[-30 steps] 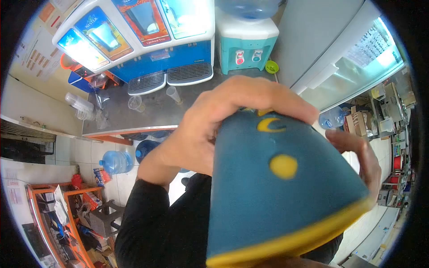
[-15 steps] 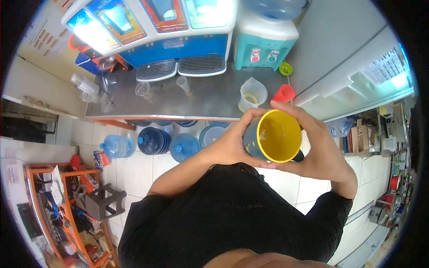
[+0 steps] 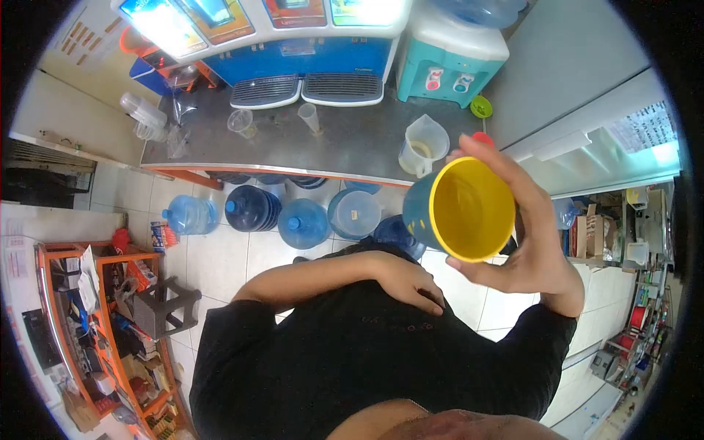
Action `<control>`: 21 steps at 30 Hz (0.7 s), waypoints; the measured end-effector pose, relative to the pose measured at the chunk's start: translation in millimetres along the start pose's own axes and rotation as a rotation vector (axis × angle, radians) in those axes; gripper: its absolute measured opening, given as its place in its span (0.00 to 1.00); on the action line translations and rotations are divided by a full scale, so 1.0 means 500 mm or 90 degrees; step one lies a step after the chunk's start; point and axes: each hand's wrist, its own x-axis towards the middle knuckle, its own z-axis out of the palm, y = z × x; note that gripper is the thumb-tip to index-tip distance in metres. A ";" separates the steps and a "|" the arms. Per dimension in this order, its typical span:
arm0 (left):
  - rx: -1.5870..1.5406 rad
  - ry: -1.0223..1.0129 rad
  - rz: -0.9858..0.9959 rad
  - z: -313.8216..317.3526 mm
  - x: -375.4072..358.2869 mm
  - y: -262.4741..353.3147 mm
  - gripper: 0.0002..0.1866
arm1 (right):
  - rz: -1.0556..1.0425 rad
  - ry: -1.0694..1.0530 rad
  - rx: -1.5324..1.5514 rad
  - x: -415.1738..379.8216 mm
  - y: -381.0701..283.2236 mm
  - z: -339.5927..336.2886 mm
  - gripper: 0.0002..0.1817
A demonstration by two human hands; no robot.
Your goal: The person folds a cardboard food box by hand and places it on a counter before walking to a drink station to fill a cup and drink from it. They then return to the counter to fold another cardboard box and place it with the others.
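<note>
My right hand (image 3: 539,227) grips a mug (image 3: 422,209), bluish-green outside with yellow marks and yellow inside. The mug is tilted with its mouth toward me, and no contents are visible inside. A dark part, perhaps its handle, shows beside my palm. My left hand (image 3: 411,282) lies against my black shirt, fingers extended and holding nothing. Beyond the mug, a translucent measuring jug (image 3: 425,143) stands on the metal counter (image 3: 352,150). A red cup (image 3: 482,138) is mostly hidden behind my right fingers.
A drink dispenser (image 3: 293,55) and a turquoise water dispenser (image 3: 447,70) stand at the back. Two clear plastic cups (image 3: 240,123) and a green bowl (image 3: 481,106) sit on the counter. Several water bottles (image 3: 302,224) stand below; a stool (image 3: 165,308) and orange shelf (image 3: 110,253) are left.
My left hand has let go of the mug and moved down to my shirt. My right hand alone holds the mug, now slightly further right. The camera view has shifted.
</note>
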 end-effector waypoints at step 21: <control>0.159 -0.019 0.219 0.075 0.014 -0.115 0.24 | -0.134 0.202 0.066 -0.010 -0.171 0.039 0.50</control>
